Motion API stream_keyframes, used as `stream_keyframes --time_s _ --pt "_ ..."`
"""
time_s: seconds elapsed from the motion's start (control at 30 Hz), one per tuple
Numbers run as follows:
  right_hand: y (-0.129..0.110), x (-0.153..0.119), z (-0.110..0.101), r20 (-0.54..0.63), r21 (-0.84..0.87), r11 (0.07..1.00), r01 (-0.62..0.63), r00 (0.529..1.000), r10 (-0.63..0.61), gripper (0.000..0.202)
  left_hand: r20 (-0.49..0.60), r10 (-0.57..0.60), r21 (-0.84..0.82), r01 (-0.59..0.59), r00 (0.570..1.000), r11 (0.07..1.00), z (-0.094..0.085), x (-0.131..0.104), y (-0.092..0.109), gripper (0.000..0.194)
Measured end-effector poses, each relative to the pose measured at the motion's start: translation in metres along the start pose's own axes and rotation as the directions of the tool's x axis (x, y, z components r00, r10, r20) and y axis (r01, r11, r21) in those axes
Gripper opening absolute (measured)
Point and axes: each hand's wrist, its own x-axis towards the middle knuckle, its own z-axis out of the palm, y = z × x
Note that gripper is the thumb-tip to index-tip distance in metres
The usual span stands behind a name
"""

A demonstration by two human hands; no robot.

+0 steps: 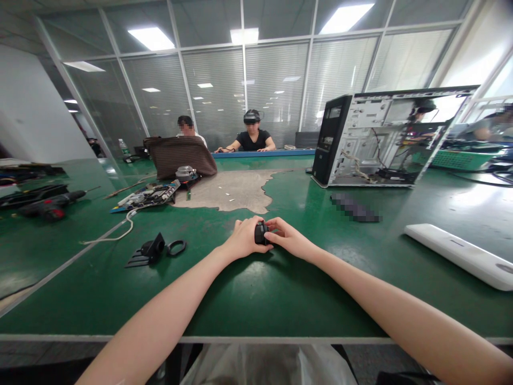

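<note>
Between my two hands is a small black plastic part, held just above or on the green tabletop; its exact kind I cannot make out. My left hand wraps around its left side, thumb low and fingers over the top. From the right, my right hand pinches it with thumb and fingers. To the left on the table lie a black bracket-like piece with flat prongs and a black ring. The underside of the held part is hidden.
An opened computer case stands at the right, with a blurred dark object and a long white device nearer. Circuit boards, a power drill and a brown covered thing are at the left. Two people sit across.
</note>
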Motion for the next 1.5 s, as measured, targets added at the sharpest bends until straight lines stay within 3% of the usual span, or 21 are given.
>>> stream_keyframes --time_s 0.2,0.4,0.53,0.83,1.17,1.33,1.5 --pt "-0.0047 -0.0035 -0.0014 0.082 0.089 0.995 0.055 0.995 -0.062 0.026 -0.004 0.006 -0.004 -0.006 1.000 1.000 -0.0010 -0.0007 0.0015 0.055" --pt "-0.0056 -0.0017 0.0004 -0.001 0.018 0.998 0.056 0.998 -0.056 0.019 -0.003 0.000 -0.005 0.000 1.000 1.000 -0.0017 -0.0012 0.0020 0.059" --pt "-0.0009 0.0011 0.0004 -0.020 0.025 1.000 0.004 1.000 -0.004 0.025 0.017 -0.014 -0.012 0.015 1.000 1.000 -0.0028 -0.0006 0.0029 0.059" --pt "-0.0056 -0.0017 -0.0025 0.041 0.086 0.994 0.072 0.996 -0.075 0.019 0.003 0.001 -0.001 -0.001 1.000 1.000 -0.0009 -0.0007 0.0016 0.058" --pt "-0.0006 0.0011 -0.0013 -0.004 0.055 0.998 -0.041 0.999 0.041 0.027 0.010 -0.007 0.006 0.007 1.000 1.000 -0.0026 -0.0006 0.0030 0.058" --pt "-0.0044 -0.0018 -0.0029 0.057 0.099 0.994 0.039 0.997 -0.045 0.026 0.014 -0.020 -0.003 0.020 1.000 1.000 -0.0032 -0.0011 0.0046 0.056" --pt "-0.0088 -0.0025 -0.0030 0.029 0.095 0.995 0.035 0.999 -0.037 0.022 0.015 -0.029 0.001 0.029 0.999 1.000 -0.0035 -0.0013 0.0050 0.057"
